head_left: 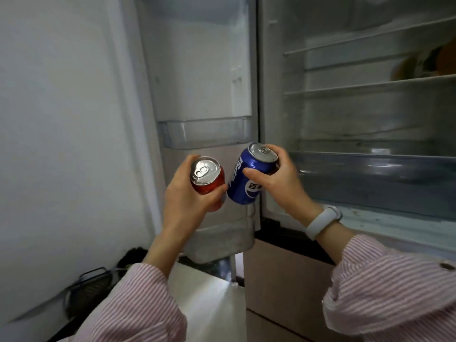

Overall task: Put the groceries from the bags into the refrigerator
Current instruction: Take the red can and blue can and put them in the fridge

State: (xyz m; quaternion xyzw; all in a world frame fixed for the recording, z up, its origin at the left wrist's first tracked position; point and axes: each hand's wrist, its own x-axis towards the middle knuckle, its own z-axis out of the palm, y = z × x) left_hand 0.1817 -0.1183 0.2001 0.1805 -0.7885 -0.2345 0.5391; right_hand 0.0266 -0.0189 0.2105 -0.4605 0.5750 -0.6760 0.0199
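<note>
My left hand (187, 201) grips a red soda can (206, 177), its silver top facing me. My right hand (281, 178) grips a blue Pepsi can (243, 183), tilted with its top to the upper right. Both cans hang side by side, nearly touching, in front of the open refrigerator door (197, 70). Just above them is the door's clear upper bin (204, 133). The lower door bin (222, 240) lies below the cans, partly hidden by my left forearm.
The refrigerator's interior is to the right, with glass shelves (370, 86) and a clear drawer (370, 174). An orange item (424, 62) sits blurred on an upper shelf. A white wall (61, 119) stands on the left, with a dark wire basket (91, 290) low beside it.
</note>
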